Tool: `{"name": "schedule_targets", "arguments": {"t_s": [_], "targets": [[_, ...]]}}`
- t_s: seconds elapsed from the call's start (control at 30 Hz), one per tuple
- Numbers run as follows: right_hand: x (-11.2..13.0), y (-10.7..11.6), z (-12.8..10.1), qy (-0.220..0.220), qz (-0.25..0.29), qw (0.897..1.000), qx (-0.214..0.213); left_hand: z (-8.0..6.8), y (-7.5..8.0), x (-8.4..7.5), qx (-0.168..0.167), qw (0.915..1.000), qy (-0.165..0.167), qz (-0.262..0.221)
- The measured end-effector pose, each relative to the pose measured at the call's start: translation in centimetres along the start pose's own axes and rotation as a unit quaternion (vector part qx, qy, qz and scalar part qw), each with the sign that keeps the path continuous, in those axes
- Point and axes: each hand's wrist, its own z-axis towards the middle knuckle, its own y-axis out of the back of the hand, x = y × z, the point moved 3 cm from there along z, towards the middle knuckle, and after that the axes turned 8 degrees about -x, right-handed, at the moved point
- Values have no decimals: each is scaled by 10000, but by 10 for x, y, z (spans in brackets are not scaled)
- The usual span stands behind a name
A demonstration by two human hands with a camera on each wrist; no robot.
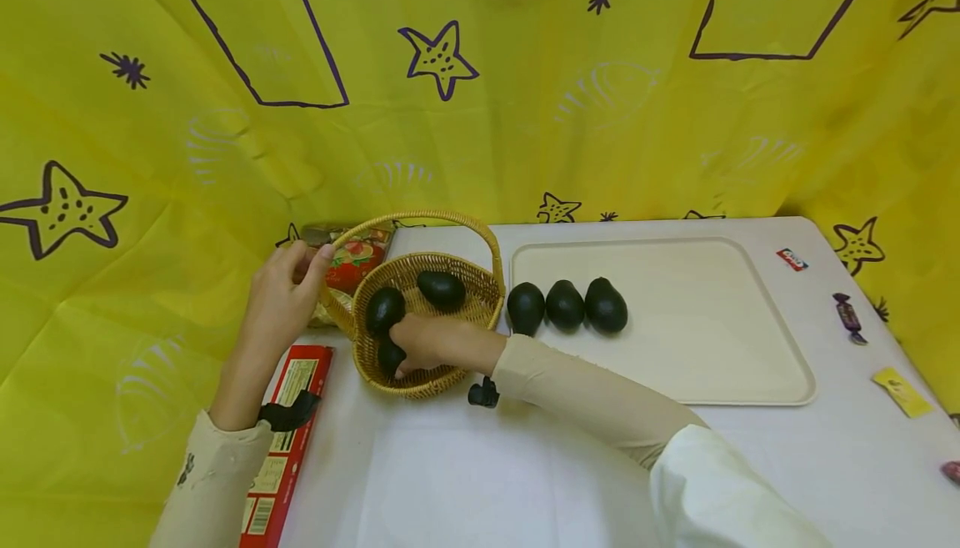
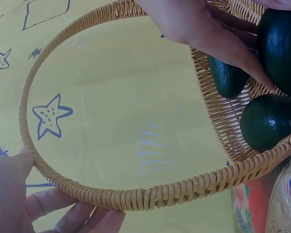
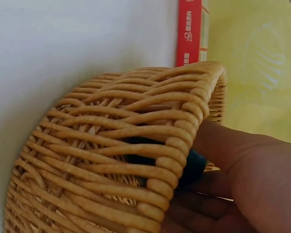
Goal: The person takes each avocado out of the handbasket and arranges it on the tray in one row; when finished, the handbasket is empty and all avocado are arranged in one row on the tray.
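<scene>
Red box (image 1: 279,475), purple-wrapped candy (image 1: 849,319), yellow star-patterned cloth (image 1: 510,148).

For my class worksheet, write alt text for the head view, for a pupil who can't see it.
A person's right hand grips a dark avocado inside a wicker basket with two others, while the left hand holds its handle. Three more avocados sit in a row at the left end of a cream tray.
</scene>
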Motion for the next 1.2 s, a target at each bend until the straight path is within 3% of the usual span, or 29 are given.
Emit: {"name": "schedule_targets", "arguments": {"t_s": [0.33, 0.57, 0.87, 1.0, 1.2], "targets": [[-4, -2, -4, -21, 211, 9998, -36, 0, 0, 0, 16, 10000, 0, -2], [-14, 7, -16, -139, 812, 9959, -370, 1, 0, 0, 26, 10000, 0, -40], [-36, 29, -51, 89, 1876, 9738, -1283, 2, 0, -1, -24, 10000, -1, -17], [-41, 39, -72, 69, 2095, 9658, -1529, 2, 1, -1, -40, 10000, -4, 3], [-49, 44, -107, 38, 2048, 9641, -1690, 0, 1, 0, -47, 10000, -46, -26]]}}
